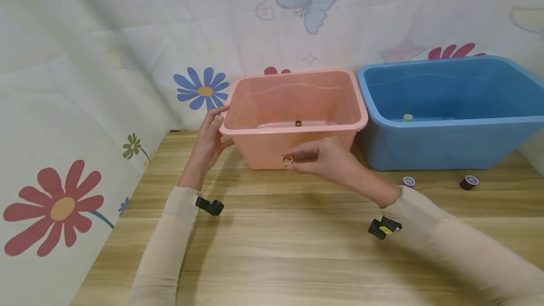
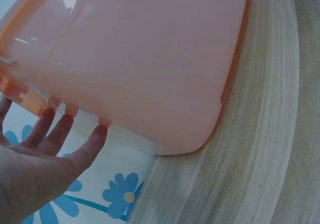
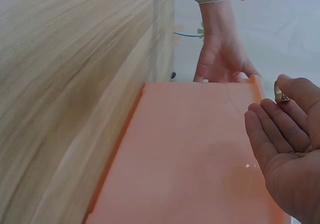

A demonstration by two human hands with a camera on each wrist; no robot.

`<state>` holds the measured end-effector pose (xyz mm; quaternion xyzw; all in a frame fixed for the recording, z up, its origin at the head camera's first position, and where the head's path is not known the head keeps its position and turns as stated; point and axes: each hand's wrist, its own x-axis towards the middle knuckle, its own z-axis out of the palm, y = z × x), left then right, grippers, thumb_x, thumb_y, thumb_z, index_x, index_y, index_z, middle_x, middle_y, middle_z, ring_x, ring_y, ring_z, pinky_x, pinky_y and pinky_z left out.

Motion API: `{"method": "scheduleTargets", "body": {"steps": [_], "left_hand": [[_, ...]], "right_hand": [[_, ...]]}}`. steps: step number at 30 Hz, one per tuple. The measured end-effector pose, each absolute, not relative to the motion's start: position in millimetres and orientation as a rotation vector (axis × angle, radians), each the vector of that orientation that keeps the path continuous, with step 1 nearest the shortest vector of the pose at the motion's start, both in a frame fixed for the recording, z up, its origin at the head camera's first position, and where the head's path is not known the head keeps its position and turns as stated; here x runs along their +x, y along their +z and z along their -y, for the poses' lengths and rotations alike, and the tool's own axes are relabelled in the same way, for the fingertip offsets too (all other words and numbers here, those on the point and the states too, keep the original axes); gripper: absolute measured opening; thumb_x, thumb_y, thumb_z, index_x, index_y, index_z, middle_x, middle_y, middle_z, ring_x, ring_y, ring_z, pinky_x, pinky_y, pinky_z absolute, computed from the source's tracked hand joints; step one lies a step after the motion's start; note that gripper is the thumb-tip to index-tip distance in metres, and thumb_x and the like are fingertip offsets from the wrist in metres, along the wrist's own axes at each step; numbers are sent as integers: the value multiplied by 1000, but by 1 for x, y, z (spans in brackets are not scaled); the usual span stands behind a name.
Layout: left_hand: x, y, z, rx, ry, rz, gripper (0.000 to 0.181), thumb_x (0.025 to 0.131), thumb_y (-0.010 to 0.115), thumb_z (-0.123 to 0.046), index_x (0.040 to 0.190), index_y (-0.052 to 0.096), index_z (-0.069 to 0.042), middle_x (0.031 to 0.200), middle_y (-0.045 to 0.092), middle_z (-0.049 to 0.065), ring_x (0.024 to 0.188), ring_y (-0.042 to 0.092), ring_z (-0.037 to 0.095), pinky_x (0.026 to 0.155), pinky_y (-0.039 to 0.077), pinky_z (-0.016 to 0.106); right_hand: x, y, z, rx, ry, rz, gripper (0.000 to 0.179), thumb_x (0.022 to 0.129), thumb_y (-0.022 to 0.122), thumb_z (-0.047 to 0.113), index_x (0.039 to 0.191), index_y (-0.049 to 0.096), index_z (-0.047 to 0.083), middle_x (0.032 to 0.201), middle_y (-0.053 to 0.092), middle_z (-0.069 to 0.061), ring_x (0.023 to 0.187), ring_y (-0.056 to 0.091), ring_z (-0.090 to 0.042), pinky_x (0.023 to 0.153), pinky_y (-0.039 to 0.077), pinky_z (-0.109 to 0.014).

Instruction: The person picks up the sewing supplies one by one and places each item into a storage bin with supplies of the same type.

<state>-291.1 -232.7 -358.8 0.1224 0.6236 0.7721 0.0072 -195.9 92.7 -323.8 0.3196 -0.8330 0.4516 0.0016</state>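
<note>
My right hand (image 1: pixel 323 157) pinches a small gold ring (image 1: pixel 287 160) between thumb and fingertips, in front of the pink plastic bin (image 1: pixel 293 130). In the right wrist view, the gold ring (image 3: pixel 280 93) stands at the thumb tip, with the other fingers of the right hand (image 3: pixel 290 149) stretched out below it. The left hand (image 1: pixel 208 141) touches the bin's left end near the rim. Its fingertips (image 2: pixel 102 130) rest against the outer wall in the left wrist view, with the fingers mostly extended. Inside the pink bin lies another small gold-brown ring-like piece (image 1: pixel 298 123).
To the right stands a blue bin (image 1: pixel 437 143) with a small pale green object (image 1: pixel 407 117) inside. Before it on the wooden table (image 1: pixel 272 249) sit two small dark red, white-topped pieces, one nearer (image 1: pixel 408 182) and one farther right (image 1: pixel 469 182). A flowered curtain (image 1: pixel 127 37) hangs behind.
</note>
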Motion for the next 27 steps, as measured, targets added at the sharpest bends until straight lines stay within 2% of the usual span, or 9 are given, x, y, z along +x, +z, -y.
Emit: {"method": "scheduleTargets", "body": {"steps": [11,21,27], "left_hand": [[-290,-359,233,402,2412,-1953,35,105,54,-33,139,51,-25,150,43,7,128,49,33,88,53,43],[-290,-361,234,413,2417,-1947,36,105,55,-34,139,51,-24,150,43,9,129,47,36,86,54,42],[-291,-361,234,418,2418,-1949,35,106,53,-31,140,51,-24,150,42,9,128,49,34,88,54,42]], "right_hand": [[-197,-307,-102,1021,1426,2530,31,85,83,13,115,78,13,106,77,2,96,74,-10,84,59,-29],[-196,-295,-109,1005,1433,2564,31,87,82,20,117,77,16,105,77,5,94,73,-8,80,59,-27],[-197,-286,-113,992,1421,2575,33,87,82,20,119,77,15,106,77,3,95,73,-9,83,59,-28]]}}
